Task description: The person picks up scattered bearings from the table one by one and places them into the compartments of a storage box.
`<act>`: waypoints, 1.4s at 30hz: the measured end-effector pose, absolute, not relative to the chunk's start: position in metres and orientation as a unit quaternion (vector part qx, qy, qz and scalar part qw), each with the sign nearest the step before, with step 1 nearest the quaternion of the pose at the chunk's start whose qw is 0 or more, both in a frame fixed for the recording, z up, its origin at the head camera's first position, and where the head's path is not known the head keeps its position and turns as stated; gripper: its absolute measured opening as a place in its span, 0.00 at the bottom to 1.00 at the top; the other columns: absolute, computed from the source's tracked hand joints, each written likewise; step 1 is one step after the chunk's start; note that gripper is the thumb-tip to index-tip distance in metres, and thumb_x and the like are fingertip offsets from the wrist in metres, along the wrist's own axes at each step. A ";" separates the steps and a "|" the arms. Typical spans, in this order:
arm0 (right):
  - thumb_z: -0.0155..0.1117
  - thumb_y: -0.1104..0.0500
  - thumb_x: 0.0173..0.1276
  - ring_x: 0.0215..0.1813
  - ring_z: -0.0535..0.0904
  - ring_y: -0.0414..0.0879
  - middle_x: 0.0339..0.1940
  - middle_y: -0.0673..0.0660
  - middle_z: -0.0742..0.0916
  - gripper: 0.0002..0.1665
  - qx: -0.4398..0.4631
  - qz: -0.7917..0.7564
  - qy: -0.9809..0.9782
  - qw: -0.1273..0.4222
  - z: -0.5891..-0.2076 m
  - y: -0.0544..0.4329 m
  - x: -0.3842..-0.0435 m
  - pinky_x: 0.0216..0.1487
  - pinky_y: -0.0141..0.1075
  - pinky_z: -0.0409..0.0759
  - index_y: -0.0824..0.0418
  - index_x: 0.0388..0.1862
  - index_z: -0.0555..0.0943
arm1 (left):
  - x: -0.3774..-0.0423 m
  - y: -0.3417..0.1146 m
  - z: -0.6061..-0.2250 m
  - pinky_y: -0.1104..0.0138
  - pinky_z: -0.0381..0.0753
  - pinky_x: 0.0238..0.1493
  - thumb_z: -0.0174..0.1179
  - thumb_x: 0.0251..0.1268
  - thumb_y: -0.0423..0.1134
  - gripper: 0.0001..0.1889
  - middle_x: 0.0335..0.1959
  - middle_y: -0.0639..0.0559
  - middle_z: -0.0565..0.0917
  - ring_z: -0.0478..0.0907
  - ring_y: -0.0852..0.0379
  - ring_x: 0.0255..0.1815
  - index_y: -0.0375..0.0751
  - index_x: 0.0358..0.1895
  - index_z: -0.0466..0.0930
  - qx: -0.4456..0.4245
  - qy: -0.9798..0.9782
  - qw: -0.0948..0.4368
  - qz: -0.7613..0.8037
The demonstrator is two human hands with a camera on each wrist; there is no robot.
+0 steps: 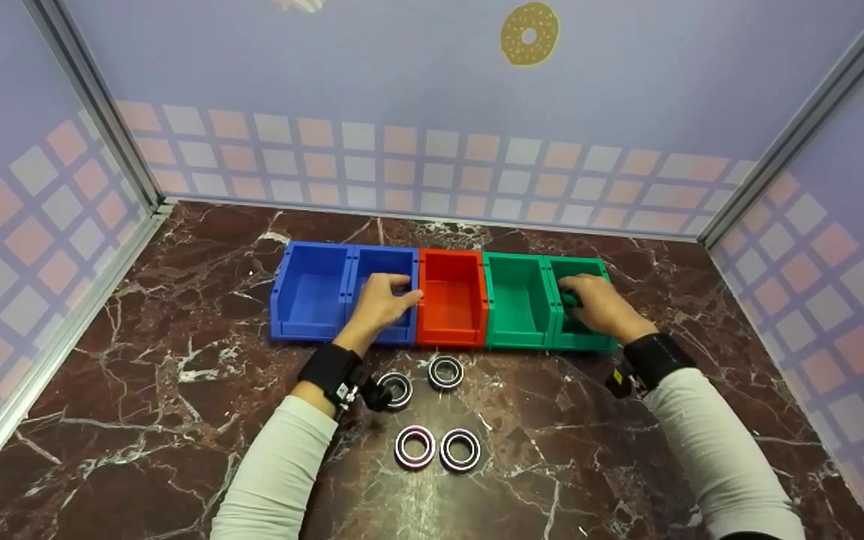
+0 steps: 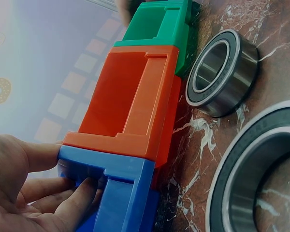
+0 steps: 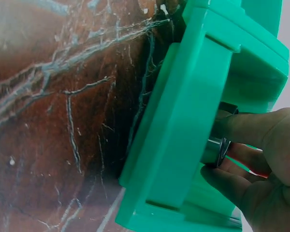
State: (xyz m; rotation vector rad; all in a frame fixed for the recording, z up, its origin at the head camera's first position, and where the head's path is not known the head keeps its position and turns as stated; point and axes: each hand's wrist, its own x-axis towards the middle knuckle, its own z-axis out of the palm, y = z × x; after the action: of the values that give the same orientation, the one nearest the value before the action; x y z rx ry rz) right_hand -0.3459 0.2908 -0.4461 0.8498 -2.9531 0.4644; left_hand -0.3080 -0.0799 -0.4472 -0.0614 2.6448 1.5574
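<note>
My left hand (image 1: pixel 382 306) reaches into the right blue bin (image 1: pixel 370 259), its thumb at the wall beside the red bin (image 1: pixel 451 296). In the left wrist view the fingers (image 2: pixel 84 193) dip inside that bin, and nothing shows held between them. At the row's far right, my right hand (image 1: pixel 595 301) is inside the end green bin (image 1: pixel 586 341). There its thumb and fingers pinch a shiny metal bearing (image 3: pixel 214 151), partly hidden by the fingers and the bin's front.
Several ring bearings lie on the marbled table in front of the bins: one (image 1: pixel 445 373) below the red bin, another (image 1: pixel 396 391) by my left wrist, and a pair (image 1: pixel 415 448) nearer me. Another blue bin (image 1: pixel 316 296) and green bin (image 1: pixel 518 300) complete the row. Walls enclose the table.
</note>
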 end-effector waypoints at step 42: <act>0.58 0.79 0.59 0.50 0.81 0.67 0.43 0.70 0.85 0.18 0.241 0.125 -0.962 -0.004 -0.465 0.285 -0.348 0.51 0.59 0.80 0.68 0.47 0.81 | -0.311 -0.081 -0.450 0.56 0.69 0.73 0.65 0.65 0.39 0.25 0.65 0.36 0.77 0.71 0.43 0.70 0.31 0.63 0.76 -0.001 0.862 0.021 0.506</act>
State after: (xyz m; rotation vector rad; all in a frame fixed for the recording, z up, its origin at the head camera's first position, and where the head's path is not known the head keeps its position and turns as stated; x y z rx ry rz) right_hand -0.3477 0.2850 -0.4650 0.7580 -3.0320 0.3946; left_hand -0.3105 -0.0810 -0.4503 -0.0045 2.6731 1.5694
